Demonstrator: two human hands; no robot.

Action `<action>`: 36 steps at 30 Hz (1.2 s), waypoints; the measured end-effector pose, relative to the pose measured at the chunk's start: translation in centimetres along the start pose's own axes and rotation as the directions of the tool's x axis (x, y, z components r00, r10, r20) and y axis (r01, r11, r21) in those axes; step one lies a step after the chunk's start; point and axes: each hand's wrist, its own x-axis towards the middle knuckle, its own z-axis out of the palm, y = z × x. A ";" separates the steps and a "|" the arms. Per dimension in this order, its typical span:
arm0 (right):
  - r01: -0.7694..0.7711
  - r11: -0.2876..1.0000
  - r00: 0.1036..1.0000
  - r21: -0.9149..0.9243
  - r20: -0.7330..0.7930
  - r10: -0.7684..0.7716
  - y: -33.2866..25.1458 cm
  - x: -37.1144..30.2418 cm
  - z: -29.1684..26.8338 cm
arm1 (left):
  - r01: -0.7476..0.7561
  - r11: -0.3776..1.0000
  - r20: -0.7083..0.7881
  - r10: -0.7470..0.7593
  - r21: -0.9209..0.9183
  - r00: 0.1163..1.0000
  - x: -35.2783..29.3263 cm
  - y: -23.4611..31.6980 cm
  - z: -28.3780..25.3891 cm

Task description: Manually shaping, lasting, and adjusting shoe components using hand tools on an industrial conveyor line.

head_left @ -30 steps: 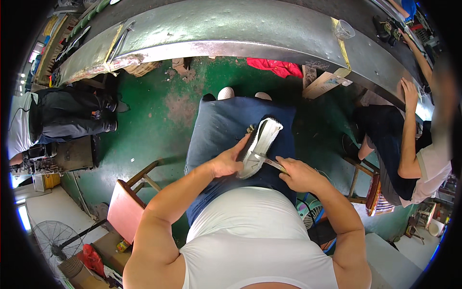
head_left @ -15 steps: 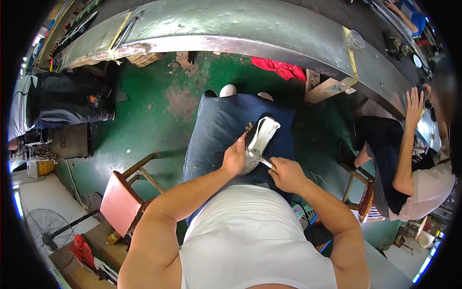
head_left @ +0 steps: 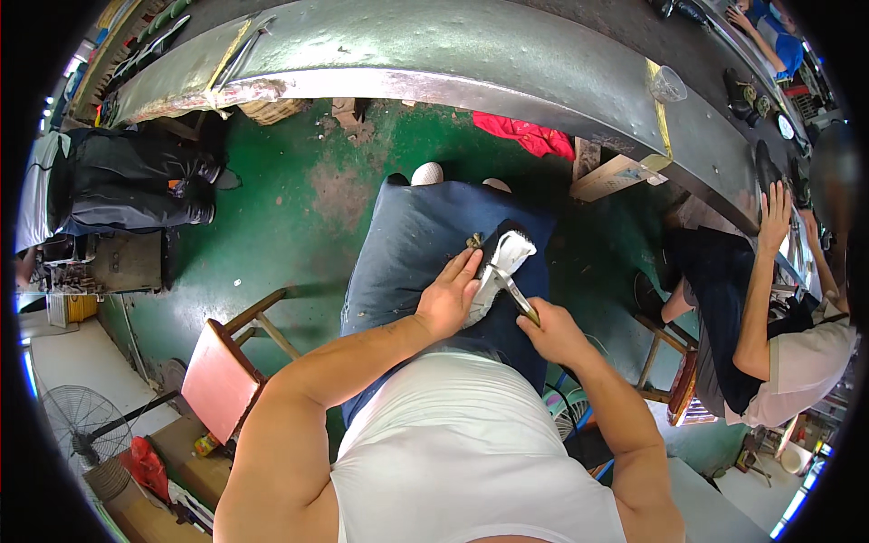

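A dark shoe with a white underside point(head_left: 511, 251) rests bottom-up on the blue cloth point(head_left: 385, 262) over my lap. My left hand point(head_left: 450, 299) holds it by its left side, fingers stretched along the upper and a bunch of laces near the fingertips. In my right hand point(head_left: 554, 333) is a metal hand tool point(head_left: 516, 291), gripped by its handle. Its head meets the white underside near the middle; I cannot tell whether it is pincers or a hammer.
A long metal-topped bench point(head_left: 380, 54) runs across the front, with a clear cup point(head_left: 667, 84) on it. A pink-seated chair point(head_left: 222, 376) stands left, near a fan point(head_left: 77, 421). Co-workers sit at right and left. Red cloth point(head_left: 523, 136) lies under the bench.
The shoe has tilted and shifted slightly right. My left hand has slid further up along it. My right hand has moved right and slightly down with the tool, now at a steeper angle.
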 end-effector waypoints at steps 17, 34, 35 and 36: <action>0.069 0.987 0.973 -0.144 -0.210 -0.099 1.5 2.8 -1.1 | -0.189 0.908 0.527 -0.040 0.374 0.849 3.0 3.6 -4.2; 0.038 0.929 0.990 0.367 -0.144 0.016 3.8 0.5 0.4 | 0.453 0.891 0.443 -0.413 0.018 0.795 4.4 2.8 -4.1; -0.032 0.797 0.986 0.603 -0.109 0.122 4.2 0.4 0.4 | 0.437 0.899 0.460 -0.396 0.019 0.795 4.8 3.6 -4.8; -0.091 0.601 0.976 0.794 -0.048 0.212 4.6 0.3 0.3 | 0.420 0.908 0.475 -0.378 0.020 0.795 5.1 4.6 -5.6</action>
